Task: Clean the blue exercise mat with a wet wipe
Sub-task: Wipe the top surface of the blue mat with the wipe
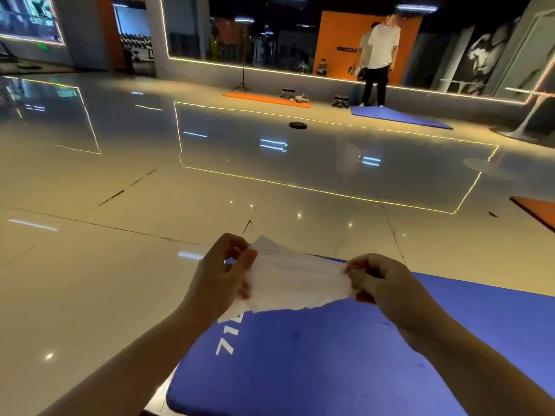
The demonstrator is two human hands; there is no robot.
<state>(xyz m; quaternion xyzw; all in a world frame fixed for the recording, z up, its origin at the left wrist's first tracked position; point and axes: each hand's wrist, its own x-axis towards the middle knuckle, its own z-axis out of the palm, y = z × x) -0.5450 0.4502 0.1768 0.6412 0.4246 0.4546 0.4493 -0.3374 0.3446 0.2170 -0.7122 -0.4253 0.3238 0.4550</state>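
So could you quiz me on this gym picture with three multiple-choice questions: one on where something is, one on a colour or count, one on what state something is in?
1. Where is the wet wipe?
A. Flat on the floor
B. Held up between both hands, above the near blue mat
C. Draped over the tripod

2. What colour is the mat nearest the tripod by the far wall?
A. Orange
B. Green
C. Black

3. What state is the wipe in?
A. Balled up tight
C. Sealed in a packet
B. Spread open and stretched

Answers:
1 B: the left hand and right hand each pinch one end of it.
2 A: it lies orange just right of the tripod's legs.
3 B: it spans flat between the two hands.
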